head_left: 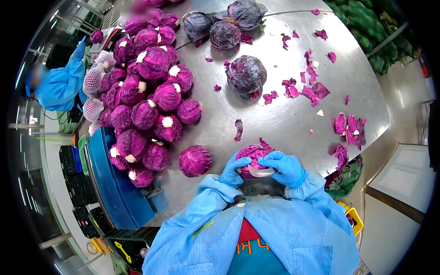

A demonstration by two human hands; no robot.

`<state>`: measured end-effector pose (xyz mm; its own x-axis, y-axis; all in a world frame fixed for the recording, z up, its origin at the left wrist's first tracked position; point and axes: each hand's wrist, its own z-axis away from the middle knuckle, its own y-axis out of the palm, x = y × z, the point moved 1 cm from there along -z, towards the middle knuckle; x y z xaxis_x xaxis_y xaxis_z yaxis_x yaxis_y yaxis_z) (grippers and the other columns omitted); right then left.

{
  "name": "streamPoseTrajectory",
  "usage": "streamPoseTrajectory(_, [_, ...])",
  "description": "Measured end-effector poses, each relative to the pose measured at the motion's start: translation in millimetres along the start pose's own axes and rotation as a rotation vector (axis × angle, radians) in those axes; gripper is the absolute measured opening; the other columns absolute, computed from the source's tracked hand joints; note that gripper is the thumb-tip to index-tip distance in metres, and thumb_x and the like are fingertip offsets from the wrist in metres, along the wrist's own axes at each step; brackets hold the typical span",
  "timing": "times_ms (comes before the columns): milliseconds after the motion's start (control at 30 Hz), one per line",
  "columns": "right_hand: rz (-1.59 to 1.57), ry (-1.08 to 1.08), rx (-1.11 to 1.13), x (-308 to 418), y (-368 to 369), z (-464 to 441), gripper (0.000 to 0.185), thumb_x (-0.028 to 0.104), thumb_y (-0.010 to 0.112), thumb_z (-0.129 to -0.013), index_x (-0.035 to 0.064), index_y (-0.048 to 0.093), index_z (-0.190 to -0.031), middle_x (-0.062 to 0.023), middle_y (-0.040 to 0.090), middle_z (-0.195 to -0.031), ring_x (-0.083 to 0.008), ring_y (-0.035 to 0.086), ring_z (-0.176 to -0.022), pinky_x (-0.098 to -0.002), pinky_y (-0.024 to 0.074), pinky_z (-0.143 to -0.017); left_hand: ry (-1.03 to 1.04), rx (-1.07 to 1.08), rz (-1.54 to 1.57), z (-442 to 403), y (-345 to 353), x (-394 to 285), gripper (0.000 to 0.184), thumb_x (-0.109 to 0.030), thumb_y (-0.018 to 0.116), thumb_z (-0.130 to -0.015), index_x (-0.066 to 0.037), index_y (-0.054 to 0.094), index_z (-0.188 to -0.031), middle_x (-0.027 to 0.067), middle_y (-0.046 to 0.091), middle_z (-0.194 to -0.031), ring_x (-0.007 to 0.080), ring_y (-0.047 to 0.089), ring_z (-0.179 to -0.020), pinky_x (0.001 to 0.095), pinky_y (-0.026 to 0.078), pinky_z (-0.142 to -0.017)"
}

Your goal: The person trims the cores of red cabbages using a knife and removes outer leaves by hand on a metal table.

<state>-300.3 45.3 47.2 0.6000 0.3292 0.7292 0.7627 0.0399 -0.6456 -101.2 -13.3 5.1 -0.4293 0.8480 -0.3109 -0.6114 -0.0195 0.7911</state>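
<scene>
A partly peeled red cabbage is held close to my body at the table's near edge. My left hand is closed around its left side. From the right, my right hand grips the cabbage with its fingertips pinched on the outer leaves. A pale, curved strip runs along the near side between both hands; I cannot tell whether it is a blade or a leaf edge. Both hands wear blue gloves. Left of them lies a bright purple trimmed cabbage. Farther off sits a dark untrimmed cabbage.
A large heap of trimmed cabbages covers the table's left side. Several dark cabbages lie at the far edge. Leaf scraps litter the right of the metal table. A blue bin stands left; a co-worker is beyond.
</scene>
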Motion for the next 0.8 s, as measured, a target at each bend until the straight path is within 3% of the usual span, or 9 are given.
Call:
streamPoseTrajectory(133, [0.032,-0.015,-0.014,-0.9,0.7,8.3,0.046,0.012,0.079,-0.068,0.0159,0.068,-0.113,-0.0046,0.067,-0.099,-0.0206,0.067,-0.084,-0.0294,0.0539,-0.065,0.017,-0.012,-0.044,-6.0,-11.6,8.0,0.052,-0.007,0.065,-0.079,0.001,0.050,-0.128,0.0153,0.061,-0.119,0.0255,0.061,-0.110,0.0383,0.048,-0.099])
streamPoseTrajectory(233, [0.036,0.074,-0.009,7.5,-2.3,5.7,0.045,0.018,0.071,-0.075,0.0271,0.064,-0.118,-0.0003,0.062,-0.106,-0.0224,0.067,-0.078,-0.0326,0.0532,-0.060,0.007,0.000,-0.017,-6.6,-11.9,10.1,0.053,-0.006,0.064,-0.079,0.001,0.050,-0.129,0.0151,0.060,-0.121,0.0252,0.060,-0.111,0.0376,0.047,-0.099])
streamPoseTrajectory(300, [0.051,0.147,0.043,24.3,-12.2,-7.9,0.046,0.019,0.070,-0.077,0.0295,0.062,-0.120,0.0005,0.061,-0.107,-0.0223,0.067,-0.079,-0.0329,0.0534,-0.061,-0.010,0.034,0.045,-6.9,-13.9,9.9,0.053,-0.006,0.064,-0.079,0.001,0.049,-0.129,0.0151,0.059,-0.123,0.0250,0.059,-0.113,0.0372,0.047,-0.100])
streamPoseTrajectory(400, [0.032,0.125,0.113,19.4,-3.0,-7.1,0.045,0.020,0.069,-0.078,0.0322,0.061,-0.121,0.0015,0.060,-0.110,-0.0221,0.066,-0.080,-0.0336,0.0533,-0.061,0.178,0.046,-0.462,-11.7,-10.0,3.2,0.047,-0.006,0.063,-0.079,0.001,0.053,-0.124,0.0126,0.064,-0.113,0.0218,0.063,-0.103,0.0344,0.050,-0.094])
streamPoseTrajectory(500, [0.068,0.111,0.099,18.6,2.0,-6.7,0.038,0.015,0.069,-0.076,0.0267,0.065,-0.111,0.0008,0.062,-0.104,-0.0226,0.066,-0.078,-0.0343,0.0524,-0.060,0.080,-0.032,-0.225,-24.2,-21.5,4.2,0.038,-0.006,0.067,-0.080,0.001,0.058,-0.116,0.0103,0.066,-0.107,0.0196,0.065,-0.096,0.0325,0.052,-0.090])
streamPoseTrajectory(567, [0.135,0.107,0.085,9.2,6.9,2.6,0.036,0.006,0.070,-0.073,0.0233,0.069,-0.105,-0.0014,0.065,-0.098,-0.0223,0.066,-0.080,-0.0333,0.0521,-0.063,0.082,-0.095,-0.142,-22.3,-20.9,6.8,0.037,-0.007,0.067,-0.082,0.001,0.058,-0.117,0.0107,0.066,-0.108,0.0209,0.065,-0.098,0.0340,0.052,-0.092])
streamPoseTrajectory(667, [0.152,0.054,0.020,-7.7,5.9,14.0,0.028,0.006,0.069,-0.074,0.0185,0.066,-0.099,-0.0041,0.065,-0.091,-0.0240,0.066,-0.077,-0.0350,0.0515,-0.062,0.023,-0.135,0.023,-18.7,-18.0,11.5,0.040,-0.010,0.068,-0.082,0.000,0.057,-0.120,0.0114,0.065,-0.111,0.0231,0.065,-0.100,0.0359,0.052,-0.093])
streamPoseTrajectory(767, [0.133,0.018,-0.217,-25.4,1.8,26.1,0.023,0.006,0.069,-0.074,0.0135,0.062,-0.095,-0.0063,0.064,-0.086,-0.0249,0.066,-0.075,-0.0346,0.0508,-0.060,0.032,-0.140,0.015,-18.3,-13.5,13.4,0.047,-0.017,0.066,-0.085,-0.002,0.051,-0.127,0.0130,0.063,-0.117,0.0276,0.062,-0.106,0.0414,0.050,-0.097])
streamPoseTrajectory(800, [0.073,0.029,-0.279,-37.7,-1.5,28.8,0.021,0.012,0.073,-0.075,0.0132,0.059,-0.090,-0.0059,0.065,-0.088,-0.0309,0.063,-0.067,-0.0371,0.0505,-0.057,-0.031,-0.161,0.105,-21.4,-17.5,11.8,0.055,-0.023,0.067,-0.085,-0.005,0.046,-0.133,0.0141,0.058,-0.125,0.0301,0.058,-0.114,0.0477,0.047,-0.100])
